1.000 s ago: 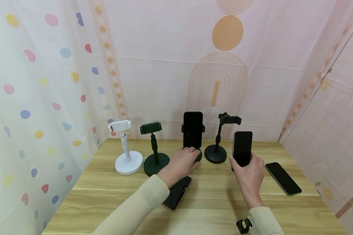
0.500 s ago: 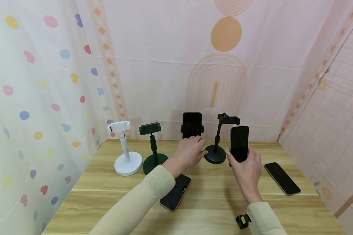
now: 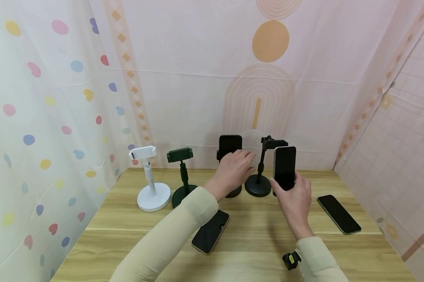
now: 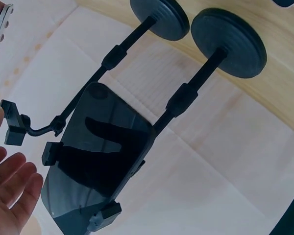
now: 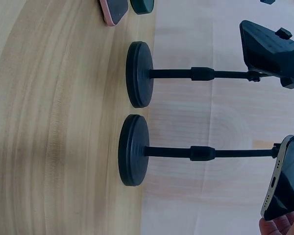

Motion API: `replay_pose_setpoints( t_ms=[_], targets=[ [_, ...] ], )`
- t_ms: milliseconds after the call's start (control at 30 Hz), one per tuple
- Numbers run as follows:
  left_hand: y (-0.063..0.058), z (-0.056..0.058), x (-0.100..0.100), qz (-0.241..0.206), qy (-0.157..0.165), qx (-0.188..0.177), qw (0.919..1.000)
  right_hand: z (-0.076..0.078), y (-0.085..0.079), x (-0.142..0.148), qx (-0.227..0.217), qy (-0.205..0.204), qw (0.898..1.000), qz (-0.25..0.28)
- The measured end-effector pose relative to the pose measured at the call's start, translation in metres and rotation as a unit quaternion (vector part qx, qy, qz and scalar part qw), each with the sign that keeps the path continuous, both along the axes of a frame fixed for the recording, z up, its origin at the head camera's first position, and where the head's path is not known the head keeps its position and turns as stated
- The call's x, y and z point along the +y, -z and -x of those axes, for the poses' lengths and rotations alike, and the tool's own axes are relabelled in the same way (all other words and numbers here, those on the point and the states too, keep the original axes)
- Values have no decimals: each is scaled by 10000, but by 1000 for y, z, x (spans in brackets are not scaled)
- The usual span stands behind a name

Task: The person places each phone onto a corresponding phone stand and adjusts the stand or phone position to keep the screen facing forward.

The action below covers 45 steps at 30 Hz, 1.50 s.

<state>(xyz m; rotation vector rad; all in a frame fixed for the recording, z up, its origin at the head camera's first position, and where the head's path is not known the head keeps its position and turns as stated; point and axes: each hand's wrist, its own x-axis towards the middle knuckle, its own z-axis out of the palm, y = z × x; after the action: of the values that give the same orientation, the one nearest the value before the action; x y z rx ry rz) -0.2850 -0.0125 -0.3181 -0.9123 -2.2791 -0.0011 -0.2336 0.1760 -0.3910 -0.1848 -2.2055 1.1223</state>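
Observation:
My left hand is raised in front of a black phone stand that bears an upright phone, and covers the phone's lower part. In the left wrist view its fingers are spread, with the thumb tip right at the clamp of the second black stand. That clamp has no phone in it. My right hand grips another phone by its lower end, dark screen towards me. This phone stands upright just in front of the second stand and overlaps its clamp in the head view.
A white stand and a dark green stand are at the left with no phones. One phone lies under my left forearm, another at the right. A curtain hangs behind the wooden table.
My left hand has risen from the base of the phone-bearing stand and moved right, towards the second black stand. My right hand has lifted its phone slightly up and left.

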Motion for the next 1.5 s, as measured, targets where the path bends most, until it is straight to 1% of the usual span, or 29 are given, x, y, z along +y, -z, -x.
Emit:
replay_pose_setpoints(
  t_ms=[133, 300, 400, 467, 667, 833, 1133, 1267, 1500],
  targets=[
    [-6, 4, 6, -31, 64, 36, 10000, 3, -3, -1, -31, -55, 10000, 6],
    [-10, 10, 13, -25, 51, -236, 9997, 7, -10, -3, -29, -146, 9999, 66],
    [-12, 13, 16, 22, 6, -267, 9996, 9, -13, -4, -18, -214, 9997, 118],
    [-13, 15, 17, 91, -36, -133, 9999, 11, -16, -4, -4, -285, 9995, 156],
    [-15, 21, 21, 335, -254, 521, 9978, 18, -21, -5, 51, -450, 9989, 156],
    [-17, 26, 25, 458, -393, 706, 9957, 24, -26, -6, 44, -569, 9982, 187],
    [-21, 34, 33, 648, -670, 718, 9931, 32, -38, -7, -63, -720, 9972, 198],
    [-22, 38, 37, 708, -764, 567, 9929, 34, -41, -7, -74, -742, 9969, 243],
    [-20, 43, 43, 831, -895, 358, 9919, 37, -40, -7, -243, -805, 9955, 428]
  ],
)
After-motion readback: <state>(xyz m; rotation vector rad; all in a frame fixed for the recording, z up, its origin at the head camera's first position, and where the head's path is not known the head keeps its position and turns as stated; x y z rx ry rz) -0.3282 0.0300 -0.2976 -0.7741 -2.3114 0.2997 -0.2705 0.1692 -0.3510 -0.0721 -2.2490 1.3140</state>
